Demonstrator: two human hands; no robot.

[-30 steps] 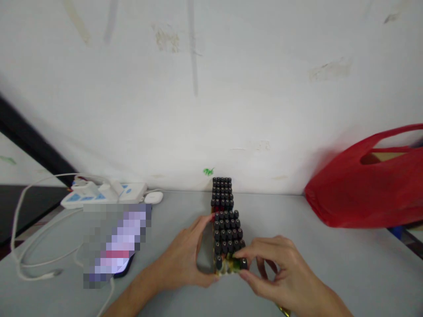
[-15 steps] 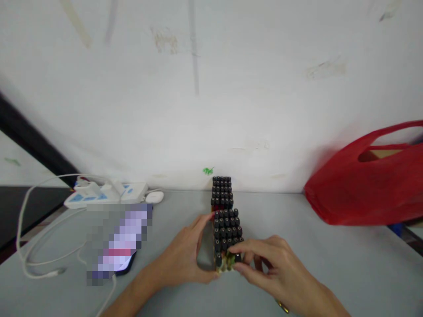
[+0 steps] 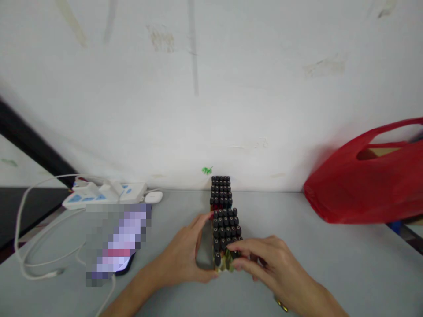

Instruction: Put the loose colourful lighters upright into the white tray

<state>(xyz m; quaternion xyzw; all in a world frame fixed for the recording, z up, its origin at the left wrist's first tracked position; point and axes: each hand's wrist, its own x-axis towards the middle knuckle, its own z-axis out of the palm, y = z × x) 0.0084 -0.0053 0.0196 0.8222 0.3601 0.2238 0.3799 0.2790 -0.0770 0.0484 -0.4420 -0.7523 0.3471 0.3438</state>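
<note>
In the middle of the desk a narrow box (image 3: pixel 214 265) holds several rows of upright black-capped items (image 3: pixel 226 221), perhaps small bottles or pens. Each cap has a pale mark on top. My left hand (image 3: pixel 187 255) braces the box from its left side, with the thumb at the front corner and the fingers near the far end. Thumb and fingers of my right hand (image 3: pixel 261 259) pinch at a black-capped item in the front row, mostly hidden by them. Yellow-green parts (image 3: pixel 228 259) show in the front of the box beside these fingertips.
Behind stands a second group of black-capped items (image 3: pixel 221 189), near the wall. To the left lie a pixelated phone (image 3: pixel 124 242), a white power strip (image 3: pixel 105 193), a white earbud case (image 3: pixel 153 197) and loose cables (image 3: pixel 36 275). A red bag (image 3: pixel 363 185) rests at the right.
My right hand has shifted slightly left, its fingertips still at the front row. The left hand keeps its place on the box. The whole view has moved a little.
</note>
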